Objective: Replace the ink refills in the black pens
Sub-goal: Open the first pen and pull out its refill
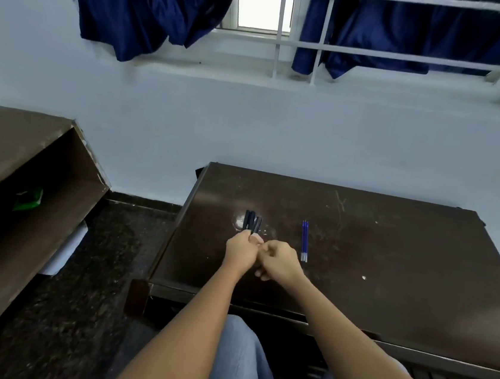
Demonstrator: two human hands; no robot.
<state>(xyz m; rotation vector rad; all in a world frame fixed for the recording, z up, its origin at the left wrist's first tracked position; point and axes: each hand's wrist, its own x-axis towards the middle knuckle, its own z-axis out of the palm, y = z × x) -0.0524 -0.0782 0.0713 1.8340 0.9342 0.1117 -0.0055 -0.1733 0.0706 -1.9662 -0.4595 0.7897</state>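
Beyond the knee [238, 359], left hand [240, 249] grips the black pens [251, 222], right hand [279, 259] touching it, hold unclear; bunched, one may slip onto refills [304, 240] beside the pens.

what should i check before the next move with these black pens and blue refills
1. Grip: the left hand holds the black plastic pens: ok.
2. Supply: thin blue ink refills lie together on the dark brown wooden table, right of both hands: ok.
3. Free hand: right hand has curled fingers against the left hand: cannot tell.
4. Pen opened: cannot tell, hands hide the lower ends.
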